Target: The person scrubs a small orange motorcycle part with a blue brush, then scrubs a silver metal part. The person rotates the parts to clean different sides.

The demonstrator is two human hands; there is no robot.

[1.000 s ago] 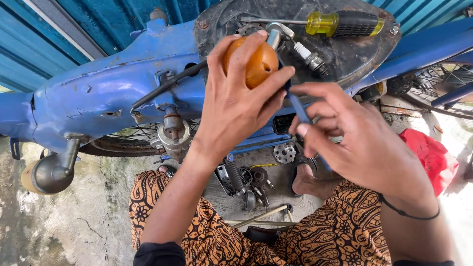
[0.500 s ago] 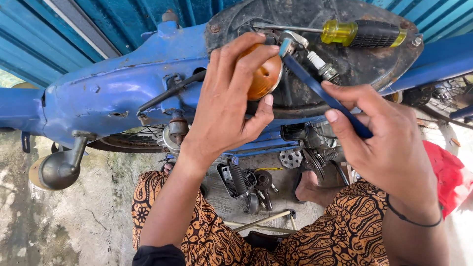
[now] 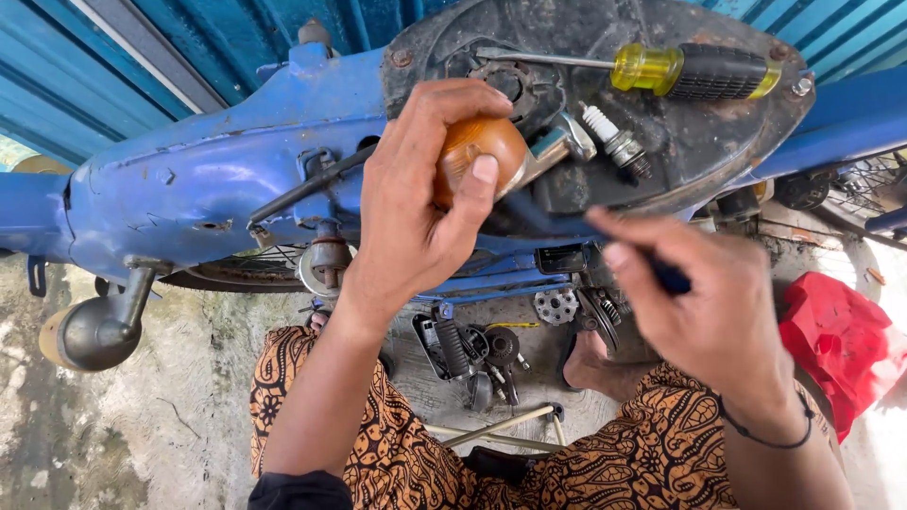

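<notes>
Orange turn-signal lamp point(image 3: 472, 151) gripped in left hand point(image 3: 416, 217), fingers wrapped round it, held against blue motorcycle frame point(image 3: 217, 179) beside dark seat base point(image 3: 680, 132). Right hand point(image 3: 709, 302) pinches blue-handled tool point(image 3: 666, 277), blurred. Yellow-black screwdriver point(image 3: 685, 68) and spark plug point(image 3: 616, 144) lie on seat base.

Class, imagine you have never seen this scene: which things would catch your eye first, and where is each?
At centre, the left hand grips an amber turn-signal lamp, while the right hand holds a dark blue tool beside it. Behind them lies the blue motorcycle body, and a yellow-handled screwdriver rests at the top right.
</notes>
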